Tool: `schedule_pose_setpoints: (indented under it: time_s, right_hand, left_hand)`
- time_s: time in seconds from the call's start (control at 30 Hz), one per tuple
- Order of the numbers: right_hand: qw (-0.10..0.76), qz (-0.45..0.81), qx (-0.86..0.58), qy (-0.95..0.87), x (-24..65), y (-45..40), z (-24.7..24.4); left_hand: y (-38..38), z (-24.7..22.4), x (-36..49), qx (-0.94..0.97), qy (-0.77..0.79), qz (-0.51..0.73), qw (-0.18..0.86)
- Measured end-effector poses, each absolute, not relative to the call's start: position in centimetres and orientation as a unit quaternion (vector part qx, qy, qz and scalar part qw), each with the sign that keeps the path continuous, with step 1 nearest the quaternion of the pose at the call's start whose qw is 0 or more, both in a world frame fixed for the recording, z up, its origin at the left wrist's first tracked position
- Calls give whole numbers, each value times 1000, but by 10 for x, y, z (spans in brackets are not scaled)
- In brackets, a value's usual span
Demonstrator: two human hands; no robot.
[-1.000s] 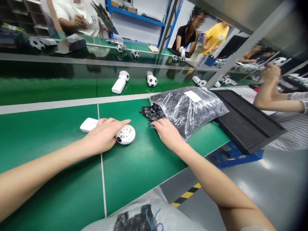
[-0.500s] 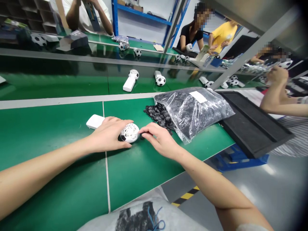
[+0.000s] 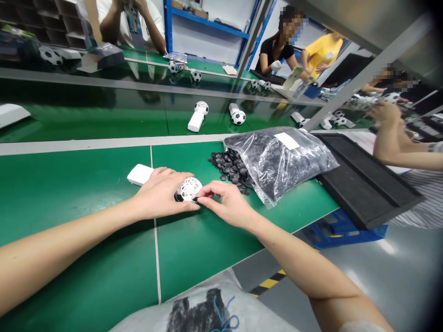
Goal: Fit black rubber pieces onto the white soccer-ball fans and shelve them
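Observation:
A white handheld fan (image 3: 140,174) with a round, football-patterned head lies on the green worktop. My left hand (image 3: 162,191) is wrapped over its neck, thumb and fingers around the openwork head (image 3: 191,188). Black patches show low on that head. My right hand (image 3: 221,200) pinches at the head's right side, fingertips touching it at a small black piece (image 3: 194,199), which the fingers partly cover. Just beyond my right hand, many loose black pieces (image 3: 231,167) spill from a clear plastic bag (image 3: 290,159) full of them.
Behind the worktop runs a green conveyor (image 3: 131,122) carrying similar fans (image 3: 237,116). A black tray (image 3: 370,180) sits right of the bag, over a blue crate (image 3: 353,235). A slanted metal post (image 3: 342,92) rises at the right. Other people work across the line and at the right.
My right hand has moved slightly left, bringing its fingertips against the ball's side. Fans on the conveyor have shifted right, and a white object has come further into view at the far left.

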State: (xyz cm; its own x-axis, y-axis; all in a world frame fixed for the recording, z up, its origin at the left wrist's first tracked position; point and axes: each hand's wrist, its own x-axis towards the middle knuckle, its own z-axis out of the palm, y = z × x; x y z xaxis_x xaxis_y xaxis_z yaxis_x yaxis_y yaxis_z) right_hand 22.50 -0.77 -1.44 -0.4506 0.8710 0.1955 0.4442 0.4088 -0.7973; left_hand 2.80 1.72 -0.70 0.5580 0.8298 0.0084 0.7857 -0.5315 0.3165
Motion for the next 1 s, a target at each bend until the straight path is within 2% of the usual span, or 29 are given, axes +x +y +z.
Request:
schedule_pose_setpoints:
  time_s: [0.23,0.57,0.63,0.73,0.9,1.0]
  right_hand:
    - [325,351,-424,-769,221,-2,-15]
    - [301,505,-451,-671,225,11,-23]
    - [278,468,-460,-701,233,13,-24]
    - [221,326,-484,-782,244,12,-27]
    - [103,120,-452,-878,238,-2,-30]
    - [43,27,-416,-908,230,-7,-31]
  left_hand:
    - [16,-8,29,868,467,98,139]
    - [20,-4,31,868,454,93,178]
    - [26,-1,24,883,417,62,206]
    - [30,1,15,892,396,29,215]
    - [16,-7,18,848,497,89,163]
    - [11,-9,20,844,498,101,172]
